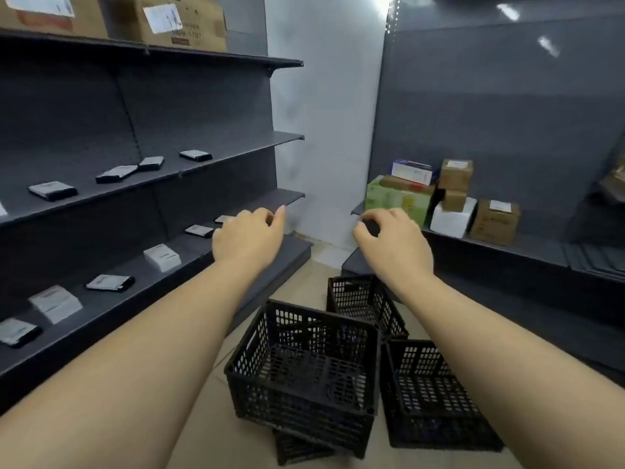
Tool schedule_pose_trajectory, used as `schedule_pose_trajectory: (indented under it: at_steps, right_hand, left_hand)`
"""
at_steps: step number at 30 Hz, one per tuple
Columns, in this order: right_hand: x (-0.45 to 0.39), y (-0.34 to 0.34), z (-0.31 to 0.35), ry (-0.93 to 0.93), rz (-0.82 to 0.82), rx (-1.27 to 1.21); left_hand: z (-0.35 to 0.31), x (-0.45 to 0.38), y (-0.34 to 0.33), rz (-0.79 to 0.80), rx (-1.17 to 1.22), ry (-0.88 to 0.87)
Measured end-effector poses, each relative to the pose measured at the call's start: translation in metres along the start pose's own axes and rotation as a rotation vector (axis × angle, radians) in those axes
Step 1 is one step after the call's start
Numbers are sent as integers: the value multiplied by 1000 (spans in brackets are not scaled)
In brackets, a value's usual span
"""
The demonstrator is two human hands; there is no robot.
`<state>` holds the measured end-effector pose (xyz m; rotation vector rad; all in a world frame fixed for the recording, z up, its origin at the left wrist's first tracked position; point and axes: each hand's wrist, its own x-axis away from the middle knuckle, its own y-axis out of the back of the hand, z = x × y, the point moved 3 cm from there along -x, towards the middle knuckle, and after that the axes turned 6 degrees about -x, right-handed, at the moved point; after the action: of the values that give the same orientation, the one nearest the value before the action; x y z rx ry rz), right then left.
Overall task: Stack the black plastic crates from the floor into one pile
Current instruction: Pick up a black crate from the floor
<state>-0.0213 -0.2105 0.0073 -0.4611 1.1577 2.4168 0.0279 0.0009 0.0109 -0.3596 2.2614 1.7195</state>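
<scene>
Three black plastic crates sit on the pale floor point(216, 431) of a storeroom aisle, between two runs of dark grey shelving. The nearest crate point(304, 374) rests askew on top of another black crate point(297, 450), of which only a corner shows beneath it. Just to its right stands a second crate point(436, 397), upright on the floor and close beside the first. A third crate point(365, 302) stands farther back, near the foot of the right-hand shelves. All are open-topped with perforated walls, and none appears to hold anything.

Above them a person stretches both bare arms forward, neither touching a crate. The left hand point(248, 238) hangs palm down with its fingers loosely curled and nothing in it. The right hand point(394, 240) is likewise raised and empty, its fingers bent downward in a loose claw.

To the left, the shelving unit point(142, 184) carries small flat packets point(52, 191) scattered along its tiers, with cardboard boxes point(182, 22) on the top shelf. To the right, a low shelf point(527, 248) holds a green carton point(395, 198), a white box point(451, 218) and several brown parcels point(495, 221). A white wall point(324, 130) closes the aisle at the far end.
</scene>
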Motion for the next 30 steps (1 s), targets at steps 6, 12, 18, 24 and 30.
schedule_pose_trajectory:
  at_steps: [6,12,18,24,30]
  right_hand:
    - [-22,-19,-57,-155,11,120]
    - [-42,-3,-126,-274,-34,167]
    - [-64,40,-203,-311,-78,190]
    - [-92,94,-304,-343,-63,209]
    - [-126,139,-386,-324,-2,253]
  left_hand:
    - [-31,-50,-63,95,-40,-50]
    - [-98,-65,-119,182,-42,-175]
    - [-185,-81,-160,208,-23,-200]
    - [-302,-82,-208,207,4,-230]
    - [-393,-79,-249,222,46,-198]
